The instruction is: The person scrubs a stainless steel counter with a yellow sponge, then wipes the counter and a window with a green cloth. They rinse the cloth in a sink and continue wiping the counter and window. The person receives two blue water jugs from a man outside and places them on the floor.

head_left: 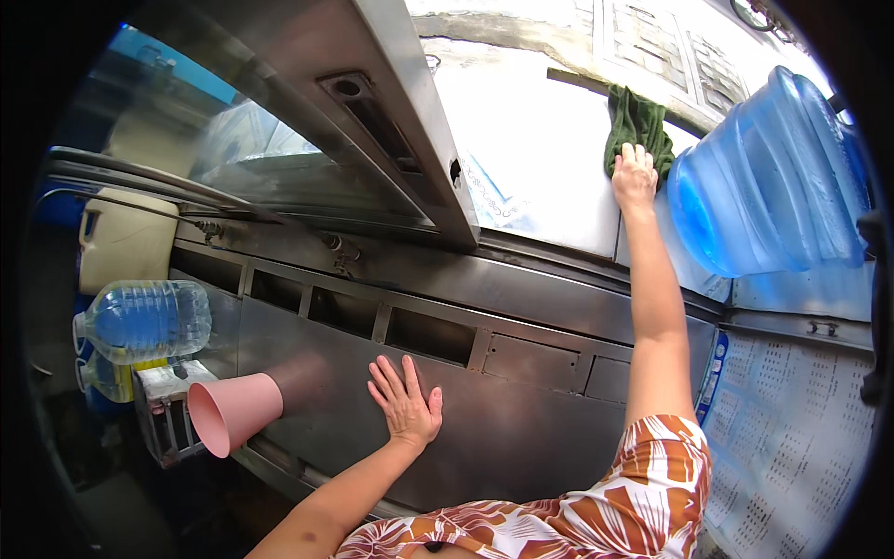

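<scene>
With my right arm stretched far forward, my right hand [635, 177] is closed on a dark green cloth [637, 126]. The cloth lies bunched against a bright white surface [549, 177], just left of a big blue water jug [759, 182]. Lower down, my left hand [406, 401] rests flat with its fingers spread on the stainless steel counter [521, 438]. Nothing is in that hand. A pink cone-shaped plastic container [235, 410] stands to its left.
A slanted steel frame with glass [372, 102] rises at upper left. Rectangular slots [428, 337] run along the counter. Clear plastic bottles [154, 320] and a cream jerrycan [126, 240] stand at the left. A printed calendar sheet [782, 419] hangs at the right.
</scene>
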Demonstrator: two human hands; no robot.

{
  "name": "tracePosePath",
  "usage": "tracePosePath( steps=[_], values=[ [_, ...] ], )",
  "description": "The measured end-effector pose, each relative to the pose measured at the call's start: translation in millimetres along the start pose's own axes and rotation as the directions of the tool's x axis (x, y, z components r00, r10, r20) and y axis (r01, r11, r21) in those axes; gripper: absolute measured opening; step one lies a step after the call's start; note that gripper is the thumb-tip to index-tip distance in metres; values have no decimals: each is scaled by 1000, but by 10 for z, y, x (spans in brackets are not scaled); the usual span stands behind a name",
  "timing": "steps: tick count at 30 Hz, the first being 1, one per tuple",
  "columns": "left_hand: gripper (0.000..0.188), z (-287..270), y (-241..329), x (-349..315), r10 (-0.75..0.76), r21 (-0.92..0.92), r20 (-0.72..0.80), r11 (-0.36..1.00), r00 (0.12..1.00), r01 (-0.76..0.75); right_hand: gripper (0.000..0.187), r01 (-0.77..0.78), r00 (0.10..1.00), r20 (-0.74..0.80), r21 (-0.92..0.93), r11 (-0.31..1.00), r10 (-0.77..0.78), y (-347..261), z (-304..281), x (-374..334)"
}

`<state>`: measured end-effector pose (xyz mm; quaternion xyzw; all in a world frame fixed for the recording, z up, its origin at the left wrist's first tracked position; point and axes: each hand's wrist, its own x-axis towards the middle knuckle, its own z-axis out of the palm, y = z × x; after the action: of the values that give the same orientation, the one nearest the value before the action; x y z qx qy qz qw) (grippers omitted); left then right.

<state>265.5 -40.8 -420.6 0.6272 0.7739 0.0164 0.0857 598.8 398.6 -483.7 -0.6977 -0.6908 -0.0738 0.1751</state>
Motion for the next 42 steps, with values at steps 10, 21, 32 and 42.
tracePosePath(
  steps=[10,21,32,42],
  values=[
    [81,133,-28,43,-2,50,-66,999,998,5,15,-225,970,167,357,906,176,-751,-1534,-2264],
    [52,-457,99,563,-257,-256,216,916,942,309,56,298,848,323,367,881,-421,-1143,-1203,-2652],
    [57,-2607,1034,1954,-66,-703,-376,671,924,-238,64,-412,896,94,-191,891,434,273,-1816,-4081],
    [41,-2662,1549,1880,12,-476,-466,839,885,-262,65,-466,814,309,-160,870,492,2,-2330,-4331]
  ],
)
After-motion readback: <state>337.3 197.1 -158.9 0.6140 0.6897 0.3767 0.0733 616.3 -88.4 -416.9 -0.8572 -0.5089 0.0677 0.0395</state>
